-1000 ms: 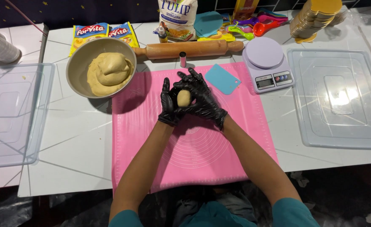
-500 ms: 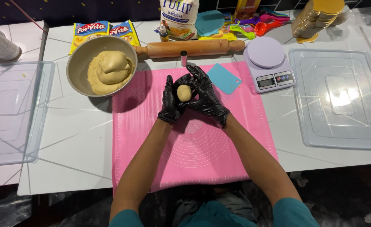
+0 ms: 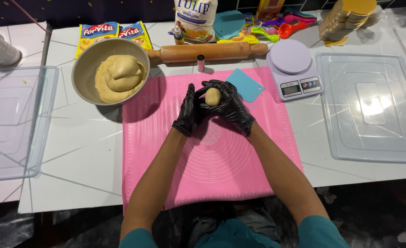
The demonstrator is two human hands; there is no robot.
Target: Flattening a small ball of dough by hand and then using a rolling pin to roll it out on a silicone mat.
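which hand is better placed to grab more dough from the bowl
Left, probably. The left hand is on the side of the metal bowl of dough, while the right hand cradles the dough ball and would have to cross over.

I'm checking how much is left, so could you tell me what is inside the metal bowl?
The metal bowl holds one large mound of pale yellow dough. The dough hides most of the bowl's bottom.
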